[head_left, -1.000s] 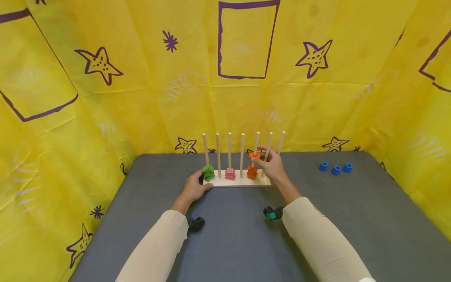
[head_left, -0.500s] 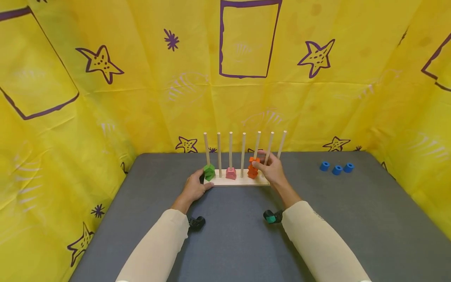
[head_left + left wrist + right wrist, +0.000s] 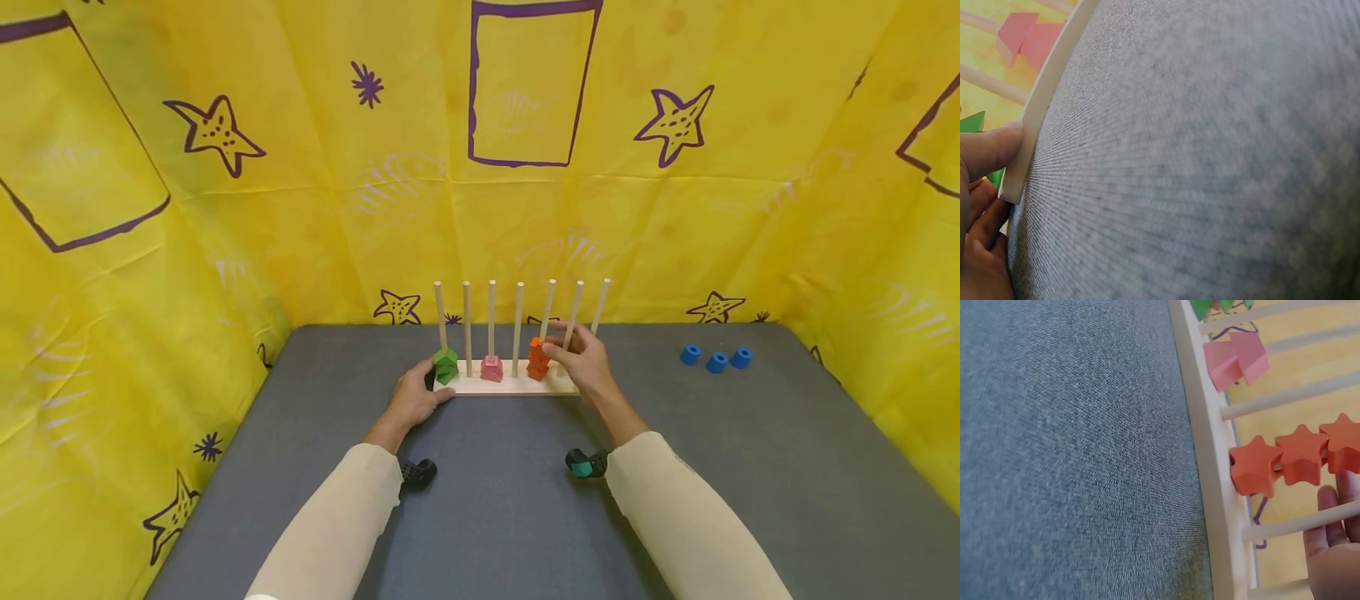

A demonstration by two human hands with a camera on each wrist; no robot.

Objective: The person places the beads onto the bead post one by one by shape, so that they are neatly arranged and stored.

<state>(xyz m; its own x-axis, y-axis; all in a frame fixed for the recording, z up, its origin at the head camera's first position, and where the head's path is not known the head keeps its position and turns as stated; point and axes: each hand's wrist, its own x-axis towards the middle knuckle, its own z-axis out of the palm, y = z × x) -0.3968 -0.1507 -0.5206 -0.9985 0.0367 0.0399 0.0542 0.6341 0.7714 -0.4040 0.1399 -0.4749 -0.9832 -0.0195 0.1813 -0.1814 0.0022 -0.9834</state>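
Note:
A wooden peg board (image 3: 480, 387) with several upright dowels stands at the back of the table. My left hand (image 3: 411, 400) grips its left end, the thumb (image 3: 997, 147) lying on the board's edge. Green pieces (image 3: 446, 367) sit on the leftmost peg, and pink pieces (image 3: 492, 369) on the third. Three orange star beads (image 3: 1302, 454) are stacked on the fifth peg. Beside the topmost star is my right hand (image 3: 588, 362), its fingers loosely extended behind the pegs and its fingertips close to that star; whether they touch it, I cannot tell.
Three blue cylinder beads (image 3: 717, 362) stand on the grey table (image 3: 495, 508) to the right of the board. A yellow patterned cloth (image 3: 420, 225) hangs behind and along both sides. Black straps (image 3: 587, 463) are on the wrists.
My right hand has lowered the top orange star down the fifth peg onto the other two, then loosened and shifted slightly right. The left hand keeps its grip on the board.

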